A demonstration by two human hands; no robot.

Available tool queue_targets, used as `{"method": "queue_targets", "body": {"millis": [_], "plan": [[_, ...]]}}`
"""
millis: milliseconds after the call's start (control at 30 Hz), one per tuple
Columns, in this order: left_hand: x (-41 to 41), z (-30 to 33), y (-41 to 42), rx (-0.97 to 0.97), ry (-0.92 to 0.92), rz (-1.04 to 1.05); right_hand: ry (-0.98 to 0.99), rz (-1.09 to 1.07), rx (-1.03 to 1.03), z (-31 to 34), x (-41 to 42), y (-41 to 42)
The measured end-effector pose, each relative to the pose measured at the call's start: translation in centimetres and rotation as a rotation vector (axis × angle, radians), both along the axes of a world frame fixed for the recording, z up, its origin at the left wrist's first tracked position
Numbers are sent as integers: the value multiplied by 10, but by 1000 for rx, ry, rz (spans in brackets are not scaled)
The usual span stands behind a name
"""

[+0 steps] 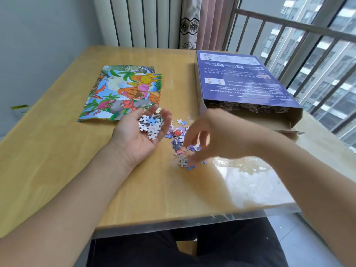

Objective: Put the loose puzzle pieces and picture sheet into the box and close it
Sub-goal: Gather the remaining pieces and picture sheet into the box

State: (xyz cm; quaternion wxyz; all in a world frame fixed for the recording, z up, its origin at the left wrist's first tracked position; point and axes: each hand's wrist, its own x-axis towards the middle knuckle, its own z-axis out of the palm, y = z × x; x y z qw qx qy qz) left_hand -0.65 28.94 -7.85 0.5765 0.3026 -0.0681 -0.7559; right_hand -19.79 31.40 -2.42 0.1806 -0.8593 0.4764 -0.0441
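My left hand lies palm up on the table, cupping a heap of puzzle pieces. My right hand, blurred, hovers with fingers curled down over a small scatter of loose pieces on the tabletop; whether it pinches one I cannot tell. The colourful dinosaur picture sheet lies flat to the left, beyond my left hand. The purple puzzle box lies at the right, its near end open with pieces visible inside and its flap folded out.
The wooden table has a transparent cover and its front edge runs close to my lap. A barred window stands on the right, with curtains and a radiator behind the table.
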Motion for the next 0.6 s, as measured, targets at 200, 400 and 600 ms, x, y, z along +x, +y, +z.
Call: {"method": "queue_targets", "body": {"millis": [200,400,600], "plan": [[3,1,-2,-5,20,37,-37,-73,-47,-34,4,11],[5,0,-2,-8,-3,37,-82,-101,104,-29,0,2],[2,2,1,-12,-29,-18,-421,-214,213,-15,-5,-17]]}}
